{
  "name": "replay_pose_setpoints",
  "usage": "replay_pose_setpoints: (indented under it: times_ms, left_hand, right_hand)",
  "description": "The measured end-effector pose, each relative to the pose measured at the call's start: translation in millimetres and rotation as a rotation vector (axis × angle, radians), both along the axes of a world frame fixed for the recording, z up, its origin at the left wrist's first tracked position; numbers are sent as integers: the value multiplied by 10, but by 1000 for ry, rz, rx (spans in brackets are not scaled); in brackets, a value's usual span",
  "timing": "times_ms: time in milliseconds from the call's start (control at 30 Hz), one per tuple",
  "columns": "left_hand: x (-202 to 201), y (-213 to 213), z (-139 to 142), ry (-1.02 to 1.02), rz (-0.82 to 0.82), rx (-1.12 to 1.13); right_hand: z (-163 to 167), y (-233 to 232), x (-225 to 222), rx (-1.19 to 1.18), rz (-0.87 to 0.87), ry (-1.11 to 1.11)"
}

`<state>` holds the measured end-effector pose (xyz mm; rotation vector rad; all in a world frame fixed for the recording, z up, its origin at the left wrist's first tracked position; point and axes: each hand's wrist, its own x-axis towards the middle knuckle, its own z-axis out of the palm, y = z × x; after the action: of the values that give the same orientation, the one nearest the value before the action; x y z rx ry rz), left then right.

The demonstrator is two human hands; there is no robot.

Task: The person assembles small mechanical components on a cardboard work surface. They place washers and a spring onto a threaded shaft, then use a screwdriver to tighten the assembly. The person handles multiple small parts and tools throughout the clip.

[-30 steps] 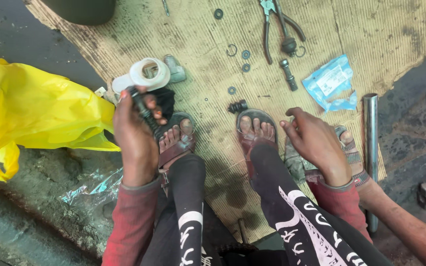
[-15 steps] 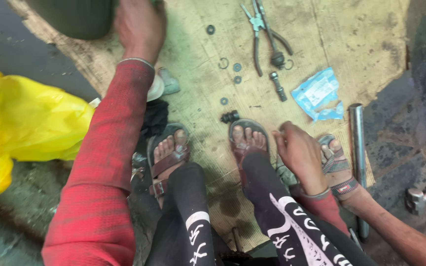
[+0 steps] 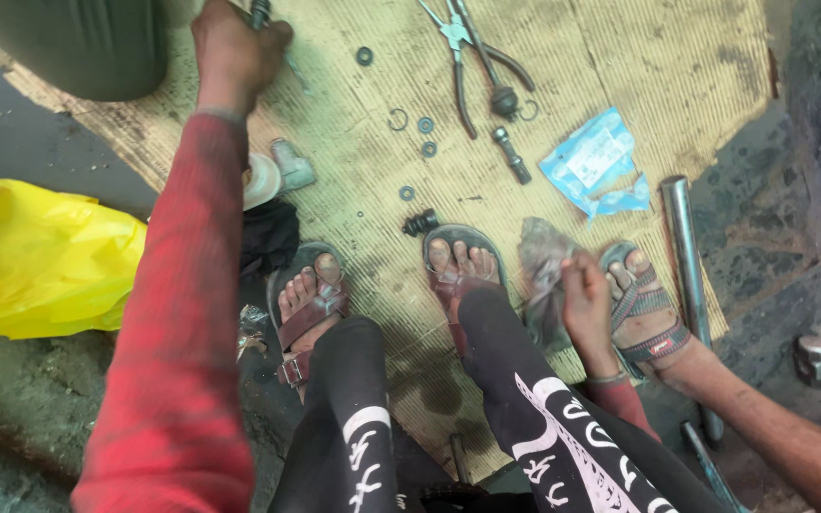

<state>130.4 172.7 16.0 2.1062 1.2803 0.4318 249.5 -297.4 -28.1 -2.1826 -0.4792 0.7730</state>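
Left arm: long red knitted sleeve, faintly ribbed, ending in a paler cuff at the wrist; left hand bare. Right arm: matching red sleeve, thin band at the wrist; right hand bare. Legs: black trousers printed with large white lettering down both shins. Feet: brown strapped sandals, open-toed, with a buckle at the side of the left one.

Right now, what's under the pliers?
The pliers lie on the worn mat, handles over a dark knob and a ring. Whatever is beneath the mat is covered.
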Motion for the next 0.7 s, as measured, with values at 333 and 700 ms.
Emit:
replay_pose_setpoints:
  times_ms: [333, 700]
  left_hand:
    - [-216, -1901, 508, -119, -245, -673]
    - [377, -2655, 334, -73, -680, -564]
  right_hand:
    - [633, 842, 357, 803, -398, 614]
    - [554, 642, 153, 747, -451, 448]
